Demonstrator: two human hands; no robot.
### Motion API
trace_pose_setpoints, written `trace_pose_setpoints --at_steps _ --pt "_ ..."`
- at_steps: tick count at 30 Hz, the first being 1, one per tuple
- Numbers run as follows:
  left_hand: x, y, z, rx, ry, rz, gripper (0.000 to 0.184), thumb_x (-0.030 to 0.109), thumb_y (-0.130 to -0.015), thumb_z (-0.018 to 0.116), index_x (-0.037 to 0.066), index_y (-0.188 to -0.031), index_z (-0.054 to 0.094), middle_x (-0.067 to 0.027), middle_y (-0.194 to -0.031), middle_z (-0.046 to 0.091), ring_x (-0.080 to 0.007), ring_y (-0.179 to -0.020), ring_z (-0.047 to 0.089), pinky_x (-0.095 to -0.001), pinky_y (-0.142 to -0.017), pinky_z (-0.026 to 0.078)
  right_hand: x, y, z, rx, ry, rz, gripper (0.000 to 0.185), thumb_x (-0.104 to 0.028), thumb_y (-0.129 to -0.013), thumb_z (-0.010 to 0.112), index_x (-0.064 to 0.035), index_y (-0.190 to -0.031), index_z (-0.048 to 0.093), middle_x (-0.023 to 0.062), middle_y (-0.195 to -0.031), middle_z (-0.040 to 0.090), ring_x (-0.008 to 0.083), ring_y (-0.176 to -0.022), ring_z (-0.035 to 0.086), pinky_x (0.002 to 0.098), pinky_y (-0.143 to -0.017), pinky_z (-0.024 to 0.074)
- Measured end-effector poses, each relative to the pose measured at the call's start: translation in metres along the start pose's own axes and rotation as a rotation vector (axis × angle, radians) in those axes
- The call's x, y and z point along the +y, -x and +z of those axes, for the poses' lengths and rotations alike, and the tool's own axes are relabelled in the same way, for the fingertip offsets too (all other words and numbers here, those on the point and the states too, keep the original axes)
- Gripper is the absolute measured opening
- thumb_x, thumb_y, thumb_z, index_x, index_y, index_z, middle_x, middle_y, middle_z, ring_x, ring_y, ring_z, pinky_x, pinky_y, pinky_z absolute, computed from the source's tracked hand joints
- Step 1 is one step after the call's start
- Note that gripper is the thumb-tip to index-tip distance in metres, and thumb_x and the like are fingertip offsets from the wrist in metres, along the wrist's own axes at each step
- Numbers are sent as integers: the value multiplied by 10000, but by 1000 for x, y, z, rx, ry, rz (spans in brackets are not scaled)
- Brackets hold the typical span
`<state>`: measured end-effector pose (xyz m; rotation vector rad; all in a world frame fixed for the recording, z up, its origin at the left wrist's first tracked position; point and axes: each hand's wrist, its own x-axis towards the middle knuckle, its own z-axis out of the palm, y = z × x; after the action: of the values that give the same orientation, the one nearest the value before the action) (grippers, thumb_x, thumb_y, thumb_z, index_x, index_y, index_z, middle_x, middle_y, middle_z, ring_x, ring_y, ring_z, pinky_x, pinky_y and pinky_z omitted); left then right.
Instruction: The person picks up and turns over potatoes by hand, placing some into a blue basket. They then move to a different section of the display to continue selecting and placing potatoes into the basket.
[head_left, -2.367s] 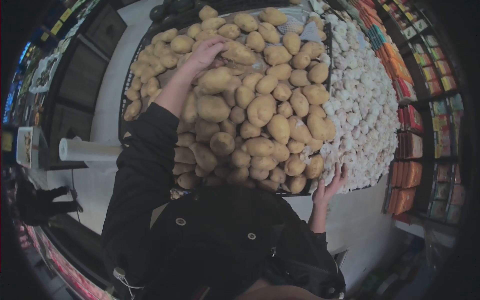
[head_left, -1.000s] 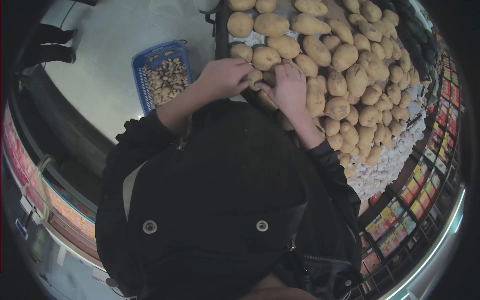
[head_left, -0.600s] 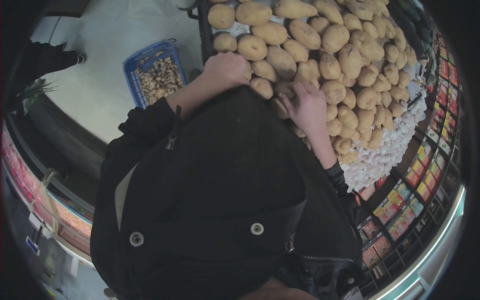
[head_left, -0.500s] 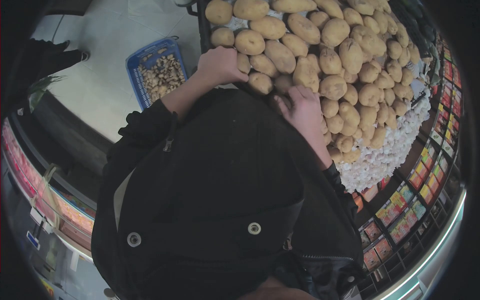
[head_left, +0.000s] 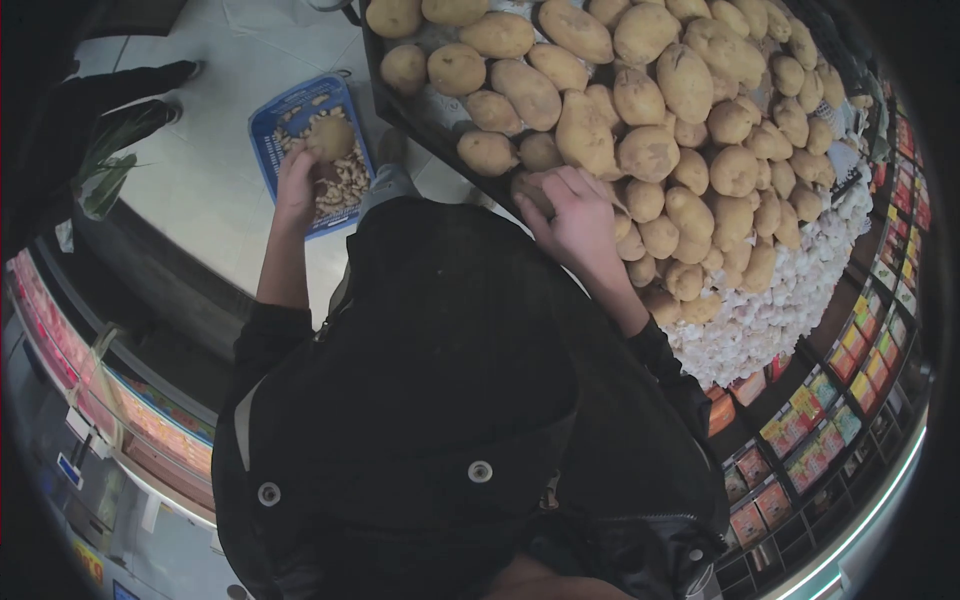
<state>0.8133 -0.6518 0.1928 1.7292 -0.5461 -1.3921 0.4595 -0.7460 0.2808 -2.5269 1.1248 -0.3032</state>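
The black-edged display stand (head_left: 440,150) before me carries a heap of potatoes (head_left: 735,172), with white garlic bulbs (head_left: 760,330) piled beside them, while a blue plastic basket (head_left: 262,140) sits on the pale tiled floor (head_left: 200,180) to my left and rows of coloured packets (head_left: 790,430) line the dark rack (head_left: 800,372) on my right.

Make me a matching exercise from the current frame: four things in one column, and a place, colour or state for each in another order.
Things:
1. left hand
2. right hand
3. basket
4. garlic

Descriptions:
A. white, beside the potatoes
B. at the edge of the potatoes
C. blue
D. holding a single potato at the basket

Right pairs: 1-D, 2-B, 3-C, 4-A
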Motion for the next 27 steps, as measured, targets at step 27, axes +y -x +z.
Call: trace_pose_setpoints --at_steps 27 --pt "92 -64 52 -54 -593 557 754 428 -713 807 166 -1368 540 -85 -1226 657 -290 -1124 616 -419 -898 499 16 -103 -17 84 267 178 597 -227 -597 852 -35 -1006 463 165 -1029 522 369 -914 543 445 -785 466"
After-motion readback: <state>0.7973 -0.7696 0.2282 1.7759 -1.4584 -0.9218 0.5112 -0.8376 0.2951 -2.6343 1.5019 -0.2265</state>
